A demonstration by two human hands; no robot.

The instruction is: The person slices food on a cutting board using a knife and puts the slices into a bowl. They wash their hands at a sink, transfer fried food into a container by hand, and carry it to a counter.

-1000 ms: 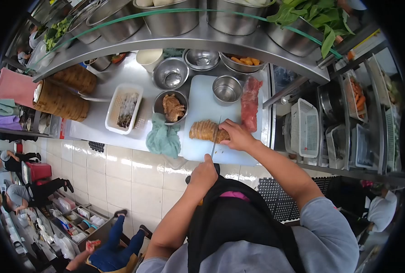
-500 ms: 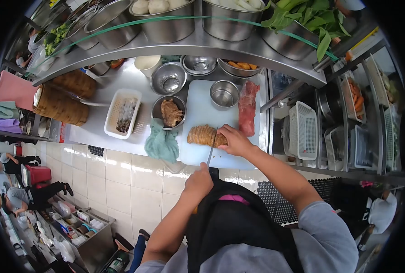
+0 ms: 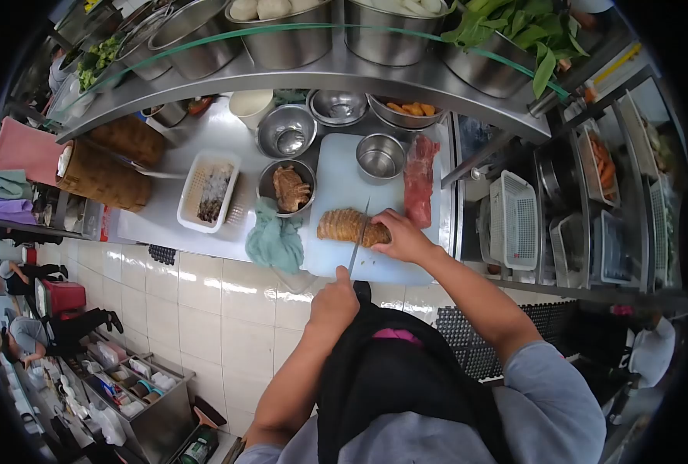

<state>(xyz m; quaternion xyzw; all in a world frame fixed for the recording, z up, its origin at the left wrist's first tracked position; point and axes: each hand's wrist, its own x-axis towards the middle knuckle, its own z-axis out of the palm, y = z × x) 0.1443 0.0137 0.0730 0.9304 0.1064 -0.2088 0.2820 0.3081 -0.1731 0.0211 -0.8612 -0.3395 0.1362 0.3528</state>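
My left hand (image 3: 335, 304) is closed round the handle of a knife (image 3: 361, 236). The blade lies across a browned, sliced piece of meat (image 3: 338, 224) on the light blue cutting board (image 3: 336, 170). At the right end of that meat, the fingers of my right hand (image 3: 400, 236) grip it close to the blade. A long strip of raw red meat (image 3: 419, 179) rests on the board's right side, beside a steel bowl (image 3: 381, 156). Left of the board, another bowl (image 3: 269, 203) holds a brown piece of meat (image 3: 291, 188). A green cloth (image 3: 273, 243) touches this bowl.
A white basket (image 3: 185, 209) with food in it stands on the steel counter (image 3: 158, 226), near bamboo steamers (image 3: 104, 179). Steel bowls line the back, under a shelf (image 3: 305, 83) of metal tubs. Baskets on a rack (image 3: 514, 220) are at right. Other people (image 3: 31, 336) appear at far left and right.
The knife has shifted slightly along the browned meat and its blade now reaches beyond the far side. Both hands have stayed near the meat. A person at the lower left has left the view.
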